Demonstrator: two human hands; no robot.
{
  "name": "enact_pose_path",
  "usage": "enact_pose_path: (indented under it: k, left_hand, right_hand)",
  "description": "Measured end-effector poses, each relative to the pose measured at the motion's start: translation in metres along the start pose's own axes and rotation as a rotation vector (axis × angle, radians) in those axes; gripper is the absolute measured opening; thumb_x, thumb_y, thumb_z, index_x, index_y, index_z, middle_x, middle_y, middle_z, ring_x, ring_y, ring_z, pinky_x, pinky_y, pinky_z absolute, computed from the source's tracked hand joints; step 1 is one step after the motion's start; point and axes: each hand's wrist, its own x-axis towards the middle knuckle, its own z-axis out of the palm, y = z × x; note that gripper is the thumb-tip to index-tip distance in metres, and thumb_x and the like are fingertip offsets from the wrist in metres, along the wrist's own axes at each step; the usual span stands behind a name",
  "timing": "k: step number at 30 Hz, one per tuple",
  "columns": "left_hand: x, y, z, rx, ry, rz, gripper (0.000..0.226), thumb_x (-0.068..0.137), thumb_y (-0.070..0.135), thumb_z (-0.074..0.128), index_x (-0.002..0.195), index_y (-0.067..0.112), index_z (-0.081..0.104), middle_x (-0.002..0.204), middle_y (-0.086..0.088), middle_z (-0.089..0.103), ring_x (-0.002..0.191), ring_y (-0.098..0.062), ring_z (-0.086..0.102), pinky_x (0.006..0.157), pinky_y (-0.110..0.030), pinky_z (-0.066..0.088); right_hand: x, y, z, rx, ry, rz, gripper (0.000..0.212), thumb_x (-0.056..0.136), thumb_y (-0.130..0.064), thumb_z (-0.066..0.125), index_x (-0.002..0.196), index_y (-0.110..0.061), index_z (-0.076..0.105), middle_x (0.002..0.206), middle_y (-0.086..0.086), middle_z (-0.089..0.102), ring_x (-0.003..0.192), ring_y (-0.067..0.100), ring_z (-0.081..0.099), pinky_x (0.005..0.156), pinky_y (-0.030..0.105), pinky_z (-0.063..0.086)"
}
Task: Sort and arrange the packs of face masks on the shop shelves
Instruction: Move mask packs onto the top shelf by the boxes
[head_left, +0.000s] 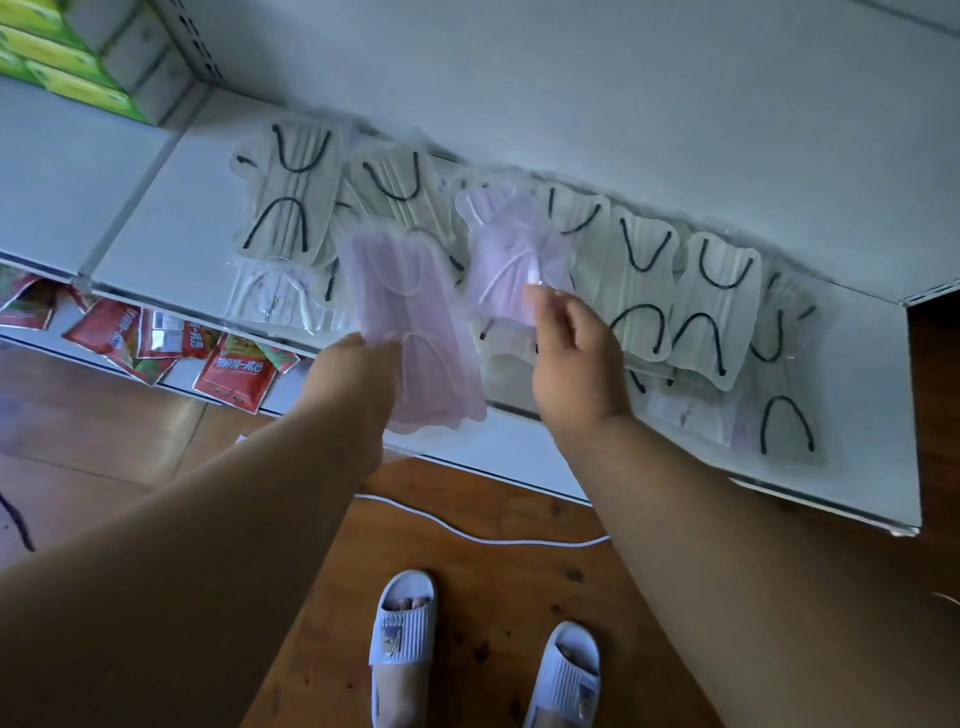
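- Left hand (358, 374) has a stack of pink mask packs (415, 332) in its grip, fingers tucked under the lower left edge, the stack held up over the front edge of the white shelf (156, 249) and tilted a bit.
- Right hand (571, 358) is pinching one more pink mask pack (506, 260) by its lower right corner, thumb and fingertips closed on the plastic. That pack is lifted just above the row on the shelf, right beside the stack in the other hand, and I can't tell if the two touch.
- The rest of the task stuff is on the shelf: a messy row of pale green mask packs with black ear loops (711, 306), overlapping each other from the left part of the shelf out to the right end, up against the back panel.
- A white mask pack with white loops (275, 301) sits at the front left of that row, partly under the green ones.
- Lower shelf on the left has red snack packets (234, 374) lying every which way.
- Top left corner, green boxes (57, 57) stacked up.
- Down below is a wooden floor (493, 597) with a white cord (467, 530) running across it, and the person's feet in pale slippers (402, 618).
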Motion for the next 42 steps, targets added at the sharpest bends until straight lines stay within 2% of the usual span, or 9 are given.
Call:
enact_pose_path:
  k: [5,8,12,16,20,23,28,32,42]
  left_hand:
    - [0.003,0.005,0.006,-0.132,-0.051,-0.061,0.018,0.089,0.03,0.072,0.086,0.015,0.063,0.092,-0.011,0.073,0.089,-0.032,0.071,0.094,-0.05,0.056]
    - [0.01,-0.001,0.003,-0.014,0.023,-0.02,0.009,0.081,0.013,0.073,0.082,0.017,0.065,0.094,-0.012,0.073,0.089,-0.035,0.071,0.088,-0.052,0.059]
    - [0.01,-0.006,-0.004,-0.005,0.0,-0.026,0.016,0.069,0.02,0.074,0.083,0.018,0.066,0.092,-0.011,0.073,0.087,-0.036,0.071,0.085,-0.054,0.059]
    - [0.006,-0.006,-0.008,0.015,0.006,-0.025,0.011,0.08,0.016,0.073,0.083,0.018,0.063,0.091,-0.01,0.072,0.088,-0.036,0.07,0.086,-0.056,0.058]
    - [-0.01,0.003,0.0,-0.229,-0.158,-0.115,0.02,0.098,0.029,0.062,0.105,0.01,0.067,0.089,-0.009,0.076,0.077,-0.026,0.073,0.082,-0.045,0.061]
    - [-0.025,0.005,0.008,-0.274,-0.296,-0.148,0.045,0.098,0.049,0.056,0.114,0.008,0.067,0.1,-0.012,0.077,0.086,-0.024,0.076,0.087,-0.04,0.059]
    - [-0.04,-0.015,0.006,-0.158,-0.383,-0.11,0.076,0.066,0.062,0.08,0.122,0.013,0.065,0.114,-0.019,0.072,0.104,-0.038,0.07,0.102,-0.055,0.049]
    - [-0.063,-0.03,0.008,-0.145,-0.415,-0.086,0.025,0.091,0.027,0.067,0.111,0.012,0.069,0.096,-0.013,0.076,0.086,-0.032,0.071,0.095,-0.055,0.05]
    - [-0.105,-0.072,0.008,-0.136,-0.254,-0.029,0.016,0.094,-0.002,0.059,0.094,0.011,0.069,0.08,-0.013,0.074,0.074,-0.03,0.07,0.081,-0.045,0.057]
  right_hand:
    - [-0.019,0.006,0.004,-0.27,-0.313,-0.37,0.036,0.094,-0.033,0.047,0.082,-0.005,0.065,0.102,0.005,0.07,0.105,0.017,0.058,0.086,0.031,0.044]
    - [0.007,0.009,0.008,-0.598,-0.239,-0.297,0.035,0.1,-0.038,0.044,0.118,-0.016,0.064,0.158,0.018,0.03,0.148,0.027,0.022,0.118,0.041,0.023]
    - [0.035,0.017,0.011,-1.004,-0.396,-0.094,0.049,0.103,-0.043,0.028,0.15,-0.03,0.034,0.165,0.014,0.006,0.152,0.032,-0.008,0.122,0.049,-0.005]
    - [0.025,0.008,0.011,-0.647,-0.054,-0.211,0.031,0.1,-0.018,0.037,0.108,-0.007,0.065,0.116,0.011,0.064,0.126,0.028,0.047,0.116,0.047,0.026]
    - [-0.025,-0.006,0.002,-0.335,0.086,-0.459,0.026,0.095,-0.018,0.047,0.092,-0.006,0.07,0.089,0.011,0.069,0.093,0.027,0.057,0.09,0.037,0.047]
    - [-0.063,-0.003,0.003,-0.361,-0.168,-0.429,0.031,0.097,-0.03,0.041,0.1,-0.008,0.063,0.093,0.009,0.067,0.088,0.032,0.059,0.077,0.042,0.048]
    - [-0.087,0.003,-0.011,-0.321,-0.138,-0.315,0.025,0.094,-0.021,0.042,0.106,-0.01,0.061,0.097,0.003,0.067,0.089,0.025,0.06,0.073,0.034,0.043]
    - [-0.11,0.006,-0.026,-0.261,-0.085,-0.249,0.02,0.087,-0.02,0.059,0.106,-0.017,0.065,0.102,0.0,0.067,0.098,0.021,0.061,0.083,0.034,0.046]
    - [-0.162,0.023,-0.05,-0.084,-0.025,-0.258,0.032,0.084,-0.026,0.066,0.112,-0.012,0.069,0.114,0.001,0.063,0.108,0.016,0.061,0.093,0.037,0.052]
